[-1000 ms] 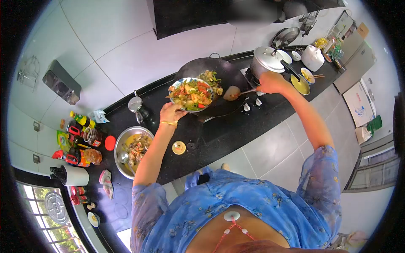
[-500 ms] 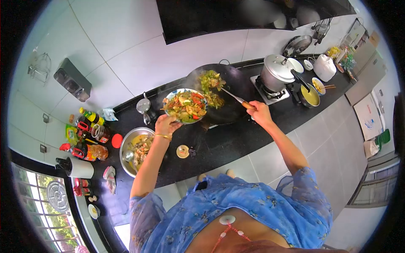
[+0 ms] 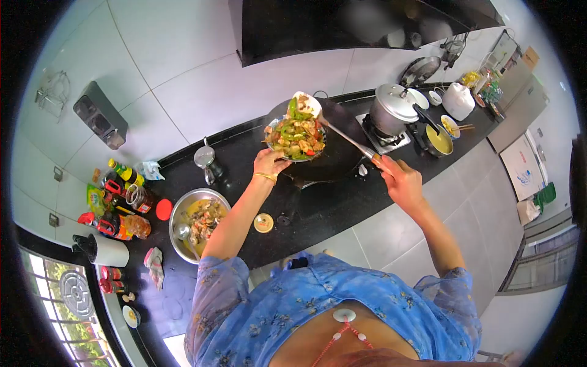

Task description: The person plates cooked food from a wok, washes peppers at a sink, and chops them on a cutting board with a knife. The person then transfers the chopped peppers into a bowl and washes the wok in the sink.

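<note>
My left hand grips the lower left rim of a patterned bowl, held over the left part of a dark wok. Green, red and brown stir-fried food is heaped in the bowl. My right hand is closed round the wooden handle of a spatula. The spatula's metal head reaches over the bowl's upper edge, with green pieces of food on it. What lies in the wok behind the bowl is hidden.
Right of the wok, a pressure cooker stands on a burner, beside a pan of yellow liquid. At left are a large metal bowl of food, a steel pot, a round lid and several bottles.
The spatula has gone from in front of my body into the wok, then up over the bowl with food. The bowl has moved right, over the wok, and its heap is larger.
</note>
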`<state>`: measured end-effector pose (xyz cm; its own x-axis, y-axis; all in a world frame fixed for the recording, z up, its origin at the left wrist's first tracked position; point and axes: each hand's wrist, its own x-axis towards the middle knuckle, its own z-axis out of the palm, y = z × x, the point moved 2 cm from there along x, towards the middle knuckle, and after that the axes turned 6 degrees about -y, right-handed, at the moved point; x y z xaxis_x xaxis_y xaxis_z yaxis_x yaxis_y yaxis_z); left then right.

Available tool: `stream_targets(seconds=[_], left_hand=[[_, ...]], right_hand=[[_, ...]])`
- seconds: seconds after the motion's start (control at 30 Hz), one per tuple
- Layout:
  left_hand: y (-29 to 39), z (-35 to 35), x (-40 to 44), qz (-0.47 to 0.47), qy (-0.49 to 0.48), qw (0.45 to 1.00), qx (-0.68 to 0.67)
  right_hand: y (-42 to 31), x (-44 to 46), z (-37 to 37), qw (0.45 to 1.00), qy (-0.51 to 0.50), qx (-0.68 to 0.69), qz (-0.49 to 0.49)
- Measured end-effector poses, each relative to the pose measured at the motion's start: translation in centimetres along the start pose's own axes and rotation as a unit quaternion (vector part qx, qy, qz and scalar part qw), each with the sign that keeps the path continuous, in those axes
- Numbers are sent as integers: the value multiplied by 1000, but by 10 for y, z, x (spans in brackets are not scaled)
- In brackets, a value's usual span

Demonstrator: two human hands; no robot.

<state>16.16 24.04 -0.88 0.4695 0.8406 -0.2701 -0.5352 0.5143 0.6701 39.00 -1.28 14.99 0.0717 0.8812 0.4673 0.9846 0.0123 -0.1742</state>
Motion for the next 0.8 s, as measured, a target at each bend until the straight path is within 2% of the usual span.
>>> stream_targets(seconds=[0.13, 0.3, 0.37, 0.4, 0.53, 0.6, 0.73, 0.8], left_hand=[[-5, 0, 0, 0, -23, 1000, 17], [-2, -1, -5, -4, -53, 998, 32], [2, -2, -10, 1, -45, 999, 31], [3, -4, -11, 1, -42, 999, 32], [6, -16, -19, -7, -59, 998, 10], [11, -23, -25, -21, -69, 997, 16], [18, -30, -43, 3, -53, 999, 11], [20, -38, -48, 13, -38, 999, 5]], right_hand=[[6, 0, -4, 995, 36, -89, -29], [18, 13, -3, 995, 50, -90, -10], [33, 22, 4, 997, 18, -70, 34], [30, 35, -1, 991, -57, -82, 88], [69, 73, 15, 984, -121, -91, 96], [77, 94, 17, 950, -261, -107, 134], [104, 114, 64, 941, -293, -125, 115], [105, 120, 91, 965, -234, -38, 113]])
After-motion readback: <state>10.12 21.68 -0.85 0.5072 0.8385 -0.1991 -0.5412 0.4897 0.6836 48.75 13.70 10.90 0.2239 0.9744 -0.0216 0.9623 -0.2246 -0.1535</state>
